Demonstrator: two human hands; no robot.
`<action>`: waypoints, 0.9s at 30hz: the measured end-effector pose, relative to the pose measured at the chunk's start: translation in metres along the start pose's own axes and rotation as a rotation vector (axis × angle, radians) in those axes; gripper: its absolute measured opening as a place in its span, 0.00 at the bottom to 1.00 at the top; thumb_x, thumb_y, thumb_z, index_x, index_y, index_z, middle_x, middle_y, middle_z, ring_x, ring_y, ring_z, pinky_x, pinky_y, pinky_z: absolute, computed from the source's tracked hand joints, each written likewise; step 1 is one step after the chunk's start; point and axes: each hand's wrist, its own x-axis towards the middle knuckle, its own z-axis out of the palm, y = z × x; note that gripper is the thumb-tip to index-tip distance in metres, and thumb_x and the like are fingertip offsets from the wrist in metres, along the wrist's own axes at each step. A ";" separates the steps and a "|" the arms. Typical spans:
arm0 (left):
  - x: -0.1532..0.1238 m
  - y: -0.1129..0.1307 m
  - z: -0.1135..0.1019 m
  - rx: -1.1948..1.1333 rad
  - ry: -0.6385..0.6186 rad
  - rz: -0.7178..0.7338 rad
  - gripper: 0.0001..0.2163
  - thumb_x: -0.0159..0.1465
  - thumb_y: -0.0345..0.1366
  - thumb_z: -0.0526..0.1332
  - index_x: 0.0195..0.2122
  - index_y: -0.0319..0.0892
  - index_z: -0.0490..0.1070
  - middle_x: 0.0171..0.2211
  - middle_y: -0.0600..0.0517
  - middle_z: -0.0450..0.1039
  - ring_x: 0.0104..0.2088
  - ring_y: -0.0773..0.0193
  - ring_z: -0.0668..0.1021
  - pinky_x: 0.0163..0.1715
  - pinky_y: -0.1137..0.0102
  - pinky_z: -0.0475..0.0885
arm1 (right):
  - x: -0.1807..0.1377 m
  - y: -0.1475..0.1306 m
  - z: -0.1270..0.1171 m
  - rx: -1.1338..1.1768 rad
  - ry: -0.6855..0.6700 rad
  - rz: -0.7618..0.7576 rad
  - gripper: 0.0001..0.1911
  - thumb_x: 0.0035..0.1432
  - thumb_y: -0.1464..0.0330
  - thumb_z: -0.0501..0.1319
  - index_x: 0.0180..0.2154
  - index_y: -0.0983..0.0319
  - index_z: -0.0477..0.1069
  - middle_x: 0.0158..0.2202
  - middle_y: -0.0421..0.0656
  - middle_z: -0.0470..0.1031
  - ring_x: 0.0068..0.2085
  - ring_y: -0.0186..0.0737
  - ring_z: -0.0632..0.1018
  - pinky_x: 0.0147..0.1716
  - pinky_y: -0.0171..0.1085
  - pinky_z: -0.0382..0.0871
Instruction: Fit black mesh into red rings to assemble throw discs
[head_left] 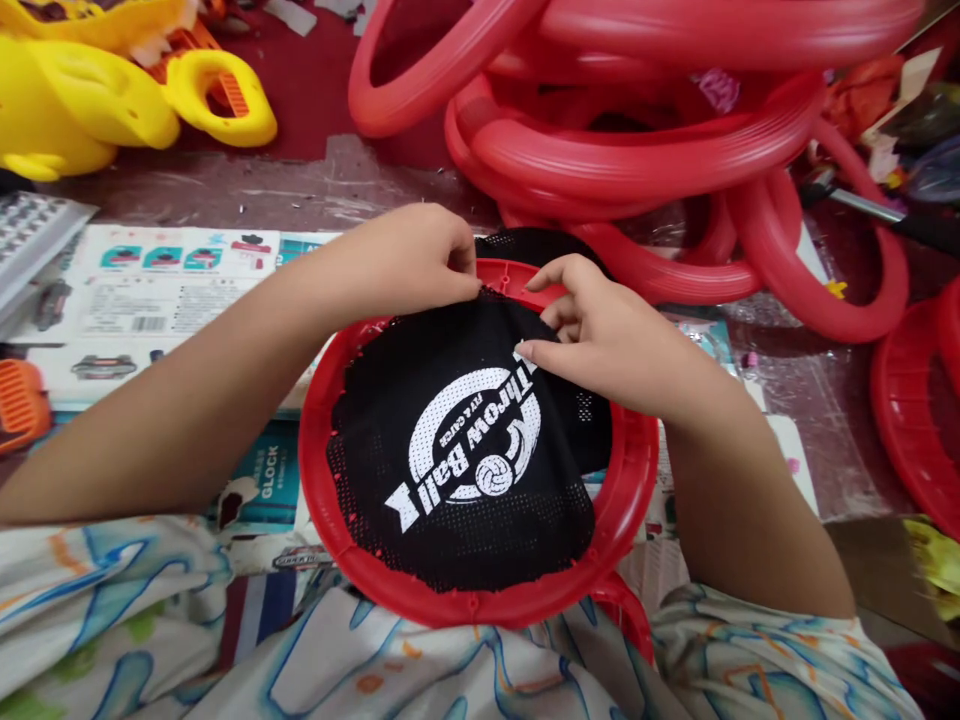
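Observation:
A red plastic ring (322,500) lies in front of me, its near edge against my patterned clothing. Across it lies a black mesh net (450,440) printed in white with "Throw Ball". My left hand (409,260) pinches the net's far edge at the top of the ring. Close beside it, my right hand (592,330) grips the same far edge with curled fingers. A fold of the net bulges over the ring's rim behind my hands.
A heap of red rings (637,130) fills the back right, and one more red ring (911,420) lies at the right edge. Yellow plastic toy parts (97,90) sit at the back left. Printed toy boxes (157,290) lie under my left arm.

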 end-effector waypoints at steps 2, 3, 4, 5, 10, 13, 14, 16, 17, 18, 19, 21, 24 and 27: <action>-0.004 0.000 -0.008 0.085 -0.059 -0.012 0.03 0.53 0.34 0.60 0.25 0.43 0.73 0.21 0.52 0.71 0.22 0.64 0.69 0.27 0.66 0.62 | 0.001 0.001 -0.001 0.027 -0.022 -0.019 0.17 0.54 0.72 0.67 0.45 0.60 0.67 0.28 0.35 0.69 0.27 0.33 0.69 0.26 0.34 0.60; -0.007 0.000 -0.011 0.133 -0.083 -0.016 0.04 0.53 0.34 0.60 0.24 0.43 0.72 0.21 0.52 0.70 0.22 0.64 0.69 0.28 0.65 0.63 | 0.001 0.002 -0.001 0.025 -0.014 -0.044 0.15 0.54 0.73 0.66 0.43 0.60 0.68 0.27 0.35 0.69 0.28 0.33 0.69 0.26 0.34 0.60; -0.009 0.002 -0.014 0.180 -0.099 -0.012 0.04 0.54 0.35 0.60 0.24 0.43 0.72 0.21 0.52 0.70 0.22 0.63 0.69 0.29 0.64 0.65 | 0.002 0.002 0.000 0.015 0.004 -0.076 0.12 0.54 0.74 0.65 0.42 0.60 0.70 0.27 0.35 0.70 0.28 0.33 0.70 0.27 0.34 0.61; -0.010 0.003 -0.015 0.216 -0.093 0.006 0.05 0.55 0.35 0.59 0.25 0.43 0.72 0.22 0.51 0.71 0.24 0.62 0.71 0.32 0.62 0.67 | 0.003 0.002 0.001 0.001 0.028 -0.110 0.10 0.54 0.75 0.64 0.40 0.61 0.72 0.28 0.36 0.71 0.29 0.33 0.71 0.29 0.34 0.62; -0.004 0.002 -0.008 0.108 0.047 0.256 0.10 0.59 0.35 0.58 0.38 0.39 0.77 0.44 0.43 0.75 0.47 0.49 0.76 0.53 0.50 0.68 | 0.007 0.004 0.007 -0.130 0.075 -0.258 0.13 0.57 0.78 0.58 0.38 0.65 0.81 0.36 0.42 0.81 0.37 0.38 0.78 0.40 0.37 0.68; 0.007 -0.011 0.001 -0.106 -0.026 0.405 0.09 0.58 0.39 0.63 0.37 0.42 0.78 0.48 0.47 0.75 0.50 0.52 0.76 0.56 0.56 0.69 | 0.008 0.006 0.008 -0.252 0.096 -0.272 0.16 0.58 0.77 0.56 0.41 0.67 0.82 0.40 0.47 0.83 0.42 0.43 0.80 0.45 0.40 0.69; 0.011 -0.016 0.003 -0.171 -0.048 0.440 0.09 0.58 0.40 0.65 0.36 0.43 0.79 0.48 0.48 0.76 0.50 0.53 0.77 0.56 0.58 0.70 | 0.009 0.007 0.008 -0.270 0.102 -0.273 0.16 0.59 0.77 0.56 0.42 0.67 0.82 0.40 0.48 0.83 0.42 0.44 0.80 0.45 0.41 0.70; 0.016 -0.024 0.006 -0.257 -0.083 0.481 0.09 0.58 0.42 0.66 0.35 0.43 0.79 0.47 0.48 0.78 0.48 0.55 0.78 0.53 0.61 0.72 | 0.009 0.008 0.008 -0.267 0.099 -0.279 0.15 0.60 0.75 0.57 0.42 0.67 0.82 0.39 0.48 0.83 0.41 0.44 0.80 0.44 0.40 0.70; 0.017 -0.027 0.008 -0.279 -0.086 0.489 0.09 0.57 0.41 0.66 0.34 0.42 0.79 0.45 0.48 0.78 0.47 0.56 0.79 0.52 0.61 0.72 | 0.010 0.008 0.008 -0.254 0.096 -0.281 0.13 0.61 0.74 0.59 0.41 0.67 0.82 0.38 0.48 0.83 0.40 0.44 0.80 0.43 0.40 0.70; 0.018 -0.028 0.009 -0.292 -0.079 0.492 0.09 0.57 0.41 0.67 0.34 0.42 0.79 0.43 0.48 0.79 0.45 0.56 0.80 0.51 0.61 0.73 | 0.010 0.009 0.009 -0.239 0.098 -0.281 0.12 0.61 0.72 0.60 0.40 0.66 0.82 0.37 0.47 0.82 0.39 0.43 0.80 0.43 0.40 0.69; 0.018 -0.029 0.009 -0.299 -0.066 0.494 0.08 0.57 0.40 0.67 0.33 0.42 0.79 0.41 0.48 0.80 0.44 0.57 0.80 0.50 0.61 0.73 | 0.010 0.009 0.009 -0.226 0.105 -0.281 0.11 0.62 0.70 0.61 0.39 0.66 0.82 0.36 0.47 0.82 0.38 0.42 0.79 0.43 0.40 0.69; 0.018 -0.029 0.010 -0.309 -0.045 0.498 0.07 0.56 0.40 0.68 0.31 0.42 0.79 0.40 0.48 0.80 0.42 0.58 0.80 0.48 0.62 0.73 | 0.011 0.009 0.010 -0.215 0.122 -0.287 0.10 0.62 0.69 0.62 0.38 0.65 0.82 0.34 0.46 0.81 0.38 0.41 0.79 0.43 0.41 0.69; 0.017 -0.028 0.011 -0.335 -0.061 0.497 0.06 0.56 0.40 0.68 0.28 0.43 0.79 0.39 0.49 0.81 0.41 0.58 0.80 0.47 0.63 0.74 | 0.012 0.009 0.011 -0.238 0.139 -0.327 0.10 0.62 0.71 0.60 0.38 0.65 0.81 0.34 0.45 0.81 0.38 0.42 0.78 0.44 0.41 0.69; 0.017 -0.027 0.012 -0.394 -0.065 0.488 0.05 0.56 0.38 0.68 0.29 0.42 0.79 0.38 0.48 0.81 0.42 0.57 0.80 0.46 0.63 0.73 | 0.011 0.009 0.010 -0.279 0.149 -0.363 0.13 0.62 0.73 0.57 0.39 0.65 0.82 0.35 0.46 0.80 0.38 0.41 0.78 0.42 0.40 0.69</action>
